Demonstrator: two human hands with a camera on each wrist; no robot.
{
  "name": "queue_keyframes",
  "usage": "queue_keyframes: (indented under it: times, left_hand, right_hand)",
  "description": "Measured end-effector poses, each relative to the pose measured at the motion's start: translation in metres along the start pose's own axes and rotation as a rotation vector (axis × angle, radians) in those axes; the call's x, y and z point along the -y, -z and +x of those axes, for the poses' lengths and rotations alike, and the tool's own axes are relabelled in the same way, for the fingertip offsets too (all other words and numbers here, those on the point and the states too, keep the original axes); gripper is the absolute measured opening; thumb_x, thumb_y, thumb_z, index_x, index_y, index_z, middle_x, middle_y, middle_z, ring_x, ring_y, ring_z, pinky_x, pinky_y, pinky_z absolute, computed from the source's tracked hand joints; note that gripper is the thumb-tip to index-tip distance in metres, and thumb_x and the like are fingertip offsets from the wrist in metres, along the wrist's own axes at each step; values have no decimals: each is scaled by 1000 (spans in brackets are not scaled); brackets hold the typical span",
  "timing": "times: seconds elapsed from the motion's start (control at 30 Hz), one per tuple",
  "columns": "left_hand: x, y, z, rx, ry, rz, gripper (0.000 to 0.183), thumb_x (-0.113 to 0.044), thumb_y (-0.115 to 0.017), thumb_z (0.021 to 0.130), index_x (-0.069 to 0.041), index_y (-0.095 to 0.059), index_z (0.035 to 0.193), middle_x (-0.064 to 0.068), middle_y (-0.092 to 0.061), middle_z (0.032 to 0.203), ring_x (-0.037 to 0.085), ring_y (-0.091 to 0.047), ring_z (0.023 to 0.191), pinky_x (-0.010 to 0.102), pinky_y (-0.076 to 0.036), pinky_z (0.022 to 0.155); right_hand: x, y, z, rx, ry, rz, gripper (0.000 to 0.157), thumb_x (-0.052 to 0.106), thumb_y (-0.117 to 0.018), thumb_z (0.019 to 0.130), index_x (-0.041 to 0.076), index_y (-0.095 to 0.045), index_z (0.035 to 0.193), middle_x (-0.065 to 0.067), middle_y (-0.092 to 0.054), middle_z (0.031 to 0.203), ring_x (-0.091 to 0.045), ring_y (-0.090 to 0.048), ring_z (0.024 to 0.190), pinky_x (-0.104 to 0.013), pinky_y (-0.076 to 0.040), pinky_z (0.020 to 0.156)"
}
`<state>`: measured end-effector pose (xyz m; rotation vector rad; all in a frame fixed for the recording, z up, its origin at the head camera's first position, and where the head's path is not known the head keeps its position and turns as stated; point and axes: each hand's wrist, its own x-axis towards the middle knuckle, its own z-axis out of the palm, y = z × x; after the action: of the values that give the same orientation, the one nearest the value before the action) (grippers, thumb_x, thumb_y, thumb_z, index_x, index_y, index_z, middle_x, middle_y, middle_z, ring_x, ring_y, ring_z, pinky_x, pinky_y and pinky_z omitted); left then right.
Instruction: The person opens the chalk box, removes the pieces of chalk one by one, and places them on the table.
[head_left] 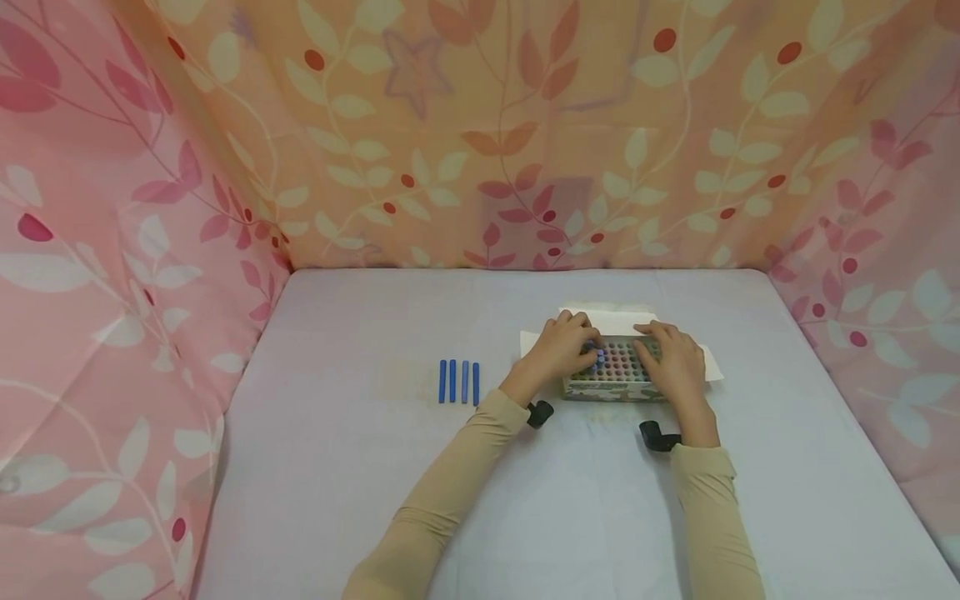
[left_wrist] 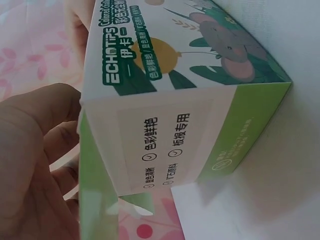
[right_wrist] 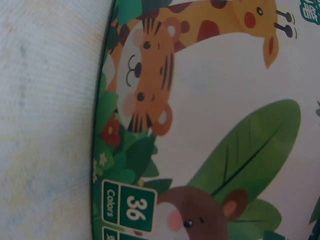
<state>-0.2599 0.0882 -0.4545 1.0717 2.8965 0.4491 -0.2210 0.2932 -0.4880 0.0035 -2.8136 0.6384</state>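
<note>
A cardboard chalk box [head_left: 611,390] with printed animals and lettering stands at the right of the table, its top open on rows of coloured chalk ends. At its left end, my left hand [head_left: 558,346] pinches blue chalk [head_left: 600,358] between thumb and fingers, just at the box top; the fingers partly hide it. My right hand [head_left: 675,358] rests over the box's right end, thumb and fingers spread apart. In the left wrist view, the fingers [left_wrist: 60,140] reach past the rim of the box [left_wrist: 165,145]. The right wrist view shows only the box front [right_wrist: 225,100] and table.
Several blue chalk sticks [head_left: 465,382] lie side by side on the white-covered table [head_left: 337,483], left of the box. White box flaps [head_left: 611,321] spread behind and beside it. Black wrist camera mounts [head_left: 658,437] sit near both wrists. Patterned curtains [head_left: 480,133] surround the table.
</note>
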Motion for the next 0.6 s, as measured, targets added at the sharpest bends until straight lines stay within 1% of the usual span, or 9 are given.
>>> queue_keyframes:
  times: [0.23,0.47,0.6]
  left_hand:
    - [1,-1,1,6,-13,-3,21,-32,-53,92,-31,-67,107,-8,-52,108,13,-42,98,31,-37,80]
    - [2,0,4,25,-12,-10,20,-35,-54,91,-31,-67,106,-8,-52,108,13,-42,98,31,-37,81]
    - [2,0,4,22,-15,-2,20,-35,-53,91,-31,-66,106,-7,-52,108,13,-42,98,31,-37,81]
  right_hand:
    - [-1,-1,0,-5,8,-10,35,32,-53,94,15,-57,124,-20,-45,133,-44,-41,117,-63,-24,96]
    - [-1,-1,0,-7,7,-11,34,32,-53,94,15,-57,124,-20,-46,133,-44,-41,117,-63,-24,96]
    - [-1,-1,1,-7,9,-12,35,32,-53,94,15,-56,124,-20,-46,133,-43,-41,117,-62,-24,97]
